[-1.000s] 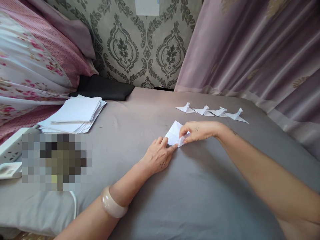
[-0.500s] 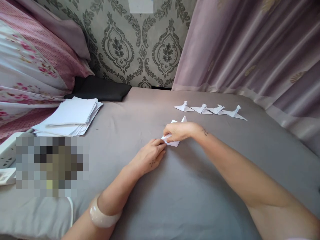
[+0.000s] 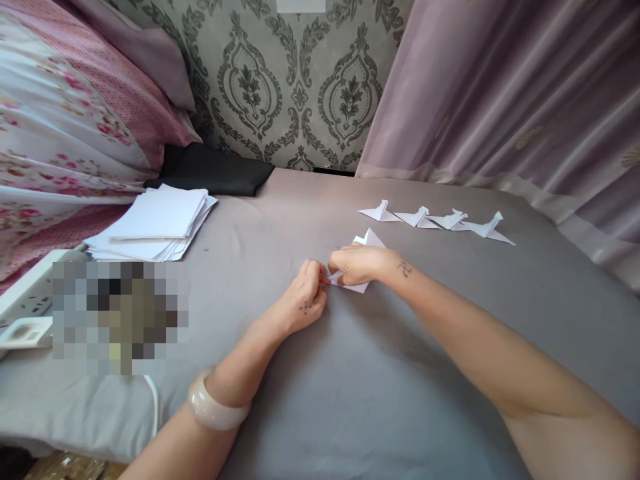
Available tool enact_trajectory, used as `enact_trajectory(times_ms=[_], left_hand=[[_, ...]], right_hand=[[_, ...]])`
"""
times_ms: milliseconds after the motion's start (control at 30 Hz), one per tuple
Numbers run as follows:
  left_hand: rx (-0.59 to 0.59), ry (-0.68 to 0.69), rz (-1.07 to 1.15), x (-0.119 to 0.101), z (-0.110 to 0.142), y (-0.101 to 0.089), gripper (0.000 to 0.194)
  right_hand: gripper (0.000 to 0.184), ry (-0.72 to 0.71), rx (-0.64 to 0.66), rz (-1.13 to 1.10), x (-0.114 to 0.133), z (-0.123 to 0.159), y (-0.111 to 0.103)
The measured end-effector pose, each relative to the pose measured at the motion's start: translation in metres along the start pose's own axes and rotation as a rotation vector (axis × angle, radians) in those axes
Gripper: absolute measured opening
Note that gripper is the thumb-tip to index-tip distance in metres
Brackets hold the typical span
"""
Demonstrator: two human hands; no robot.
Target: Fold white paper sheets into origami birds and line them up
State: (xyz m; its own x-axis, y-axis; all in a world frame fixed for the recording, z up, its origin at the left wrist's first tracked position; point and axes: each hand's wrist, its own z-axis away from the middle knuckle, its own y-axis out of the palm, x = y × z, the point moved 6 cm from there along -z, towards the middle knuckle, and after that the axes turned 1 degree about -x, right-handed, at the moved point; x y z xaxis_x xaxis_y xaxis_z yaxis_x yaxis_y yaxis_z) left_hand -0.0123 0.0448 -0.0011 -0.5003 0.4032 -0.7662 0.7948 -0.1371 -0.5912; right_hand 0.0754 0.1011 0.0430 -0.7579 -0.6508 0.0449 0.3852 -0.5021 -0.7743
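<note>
Folding step: L hand (image 3: 306, 298) & R hand (image 3: 359, 262), grips narrow on angular folded white-paper piece (image 3: 371, 239); next prob. needs firm crease.

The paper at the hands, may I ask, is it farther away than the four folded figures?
No, the paper lies partly under the right hand, nearer the camera than the four folded figures.

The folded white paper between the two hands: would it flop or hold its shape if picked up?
The folded white paper is probably light, since it looks thin. Straight edges and pointed corners suggest creases that should keep it fairly stiff. Pushed along the grey cloth, it would likely slide rather than roll, given its angular shape.
</note>
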Motion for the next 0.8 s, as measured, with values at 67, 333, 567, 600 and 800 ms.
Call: enact_trajectory(times_ms=[67, 333, 567, 600, 800], left_hand=[[-0.001, -0.01, 0.005, 0.0, -0.001, 0.0, 0.034], [-0.072, -0.05, 0.026, 0.003, -0.002, -0.002, 0.029], [-0.081, -0.175, 0.015, 0.011, -0.005, -0.003, 0.019], [-0.075, -0.185, 0.022, 0.011, -0.006, -0.002, 0.017], [-0.083, -0.196, -0.003, 0.011, -0.008, -0.002, 0.012]], right_hand=[[0.034, -0.004, -0.004, 0.014, 0.002, -0.001, 0.0], [0.038, -0.003, -0.021, 0.019, -0.001, -0.002, 0.002], [0.042, -0.019, -0.018, 0.009, -0.001, -0.004, 0.002], [0.043, -0.018, -0.015, 0.007, -0.001, -0.004, 0.002], [0.037, -0.014, -0.016, 0.0, -0.001, -0.004, 0.002]])
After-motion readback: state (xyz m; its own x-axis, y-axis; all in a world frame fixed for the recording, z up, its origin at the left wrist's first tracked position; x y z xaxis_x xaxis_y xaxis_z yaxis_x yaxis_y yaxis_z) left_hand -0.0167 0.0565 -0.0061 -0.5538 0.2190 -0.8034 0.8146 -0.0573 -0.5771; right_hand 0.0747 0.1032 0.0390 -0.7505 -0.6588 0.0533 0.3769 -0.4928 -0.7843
